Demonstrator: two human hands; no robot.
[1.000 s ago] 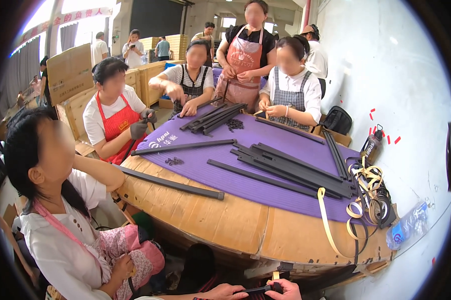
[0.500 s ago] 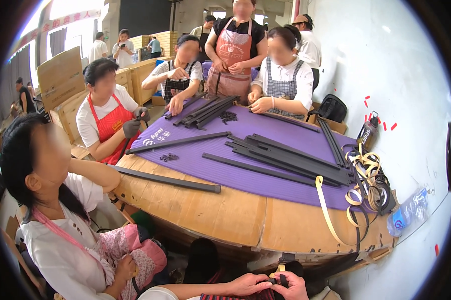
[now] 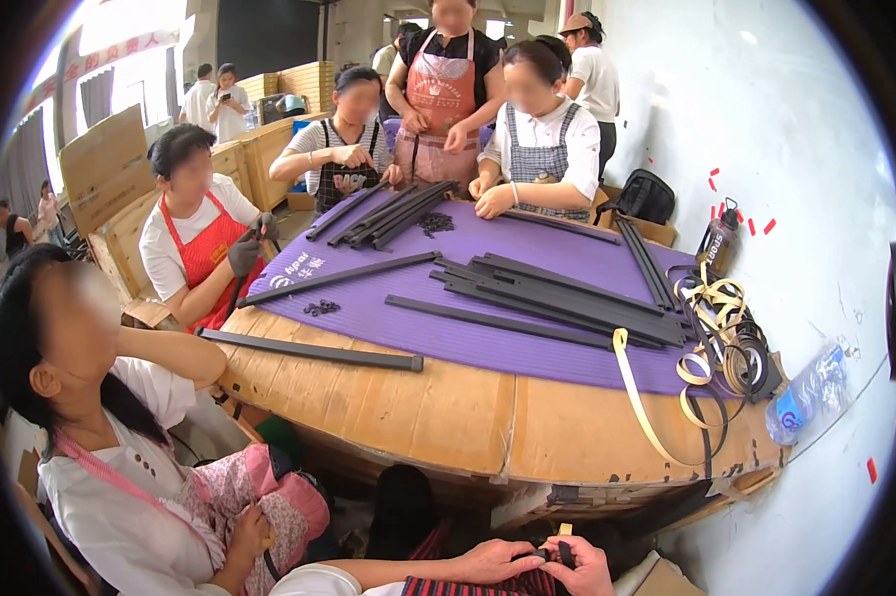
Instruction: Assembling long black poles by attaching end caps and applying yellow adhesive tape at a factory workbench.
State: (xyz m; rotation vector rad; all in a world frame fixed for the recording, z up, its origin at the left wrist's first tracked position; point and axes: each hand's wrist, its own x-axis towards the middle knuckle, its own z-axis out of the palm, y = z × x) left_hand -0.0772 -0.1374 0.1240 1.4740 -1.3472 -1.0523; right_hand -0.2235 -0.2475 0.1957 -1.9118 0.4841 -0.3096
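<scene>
At the lower edge, my left hand (image 3: pixel 495 562) and my right hand (image 3: pixel 585 570) meet, fingertips pinched around a short black strip (image 3: pixel 566 552) with yellow backing. Its yellow end (image 3: pixel 565 529) sticks up between my hands. Fingers hide much of it, and I cannot tell where the rest runs. On the table lies a tangled heap of yellow-backed black tape (image 3: pixel 711 308), with one loop hanging toward the near edge.
Long black bars (image 3: pixel 557 298) lie on a purple mat (image 3: pixel 358 328) over the wooden table (image 3: pixel 448 407). Small black parts (image 3: pixel 321 308) sit beside them. A plastic bottle (image 3: pixel 805 397) and a dark flask (image 3: pixel 721 238) stand at the right. Co-workers surround the table; one (image 3: pixel 110 427) sits close left.
The view has turned slightly, so the table and people sit a little further left. The standing co-worker's hands have moved apart. My hands stay pinched on the strip, nearly in place.
</scene>
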